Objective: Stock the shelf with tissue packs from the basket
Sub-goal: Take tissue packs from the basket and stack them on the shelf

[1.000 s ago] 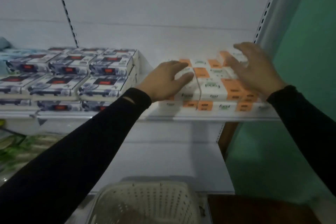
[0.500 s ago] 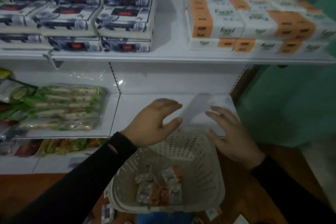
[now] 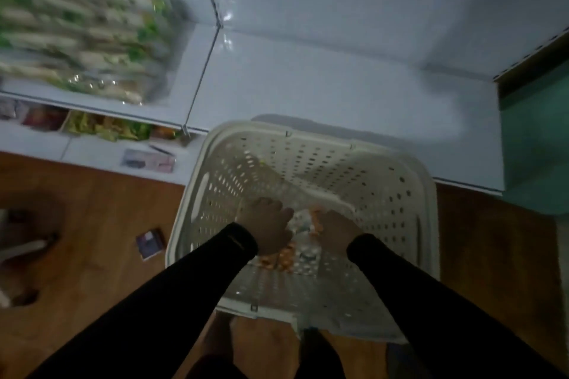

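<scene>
though each grip unclear, both hands (image 3: pixel 271 226) on tissue packs (image 3: pixel 303 251) deep between basket (image 3: pixel 397 203) walls

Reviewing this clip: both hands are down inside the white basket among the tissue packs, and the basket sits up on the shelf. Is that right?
Not quite. The head view shows the white basket on the wooden floor in front of the shelf, not up on it. The rest holds: the left hand and right hand are both inside it among the tissue packs.
</scene>
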Action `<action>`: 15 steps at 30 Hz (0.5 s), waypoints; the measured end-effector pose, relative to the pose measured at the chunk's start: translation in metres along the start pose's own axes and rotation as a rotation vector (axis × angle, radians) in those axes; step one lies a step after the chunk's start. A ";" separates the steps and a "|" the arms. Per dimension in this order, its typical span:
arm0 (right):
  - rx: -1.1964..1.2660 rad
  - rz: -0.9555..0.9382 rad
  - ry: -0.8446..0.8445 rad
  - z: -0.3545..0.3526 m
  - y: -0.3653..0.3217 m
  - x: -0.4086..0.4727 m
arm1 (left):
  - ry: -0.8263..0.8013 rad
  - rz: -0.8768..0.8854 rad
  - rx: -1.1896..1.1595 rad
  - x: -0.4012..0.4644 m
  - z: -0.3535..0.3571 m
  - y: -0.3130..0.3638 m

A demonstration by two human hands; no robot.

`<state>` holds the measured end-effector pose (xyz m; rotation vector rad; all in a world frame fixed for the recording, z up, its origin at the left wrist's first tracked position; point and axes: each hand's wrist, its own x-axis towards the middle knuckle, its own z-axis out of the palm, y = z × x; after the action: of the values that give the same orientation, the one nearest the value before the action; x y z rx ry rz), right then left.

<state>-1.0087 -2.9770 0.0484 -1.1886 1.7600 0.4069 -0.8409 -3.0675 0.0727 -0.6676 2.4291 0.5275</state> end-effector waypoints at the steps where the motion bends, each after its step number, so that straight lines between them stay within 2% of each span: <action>1: 0.005 0.022 -0.033 0.011 0.001 0.020 | -0.019 -0.010 0.010 0.006 0.011 -0.006; 7: -0.019 0.080 -0.174 0.078 0.013 0.088 | -0.113 -0.084 0.031 0.012 0.047 -0.028; 15: -0.141 0.037 -0.226 0.071 0.018 0.080 | -0.096 -0.136 -0.036 -0.024 0.010 -0.017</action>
<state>-0.9947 -2.9623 -0.0582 -1.1606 1.5802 0.6701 -0.8106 -3.0682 0.0759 -0.7982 2.2703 0.5364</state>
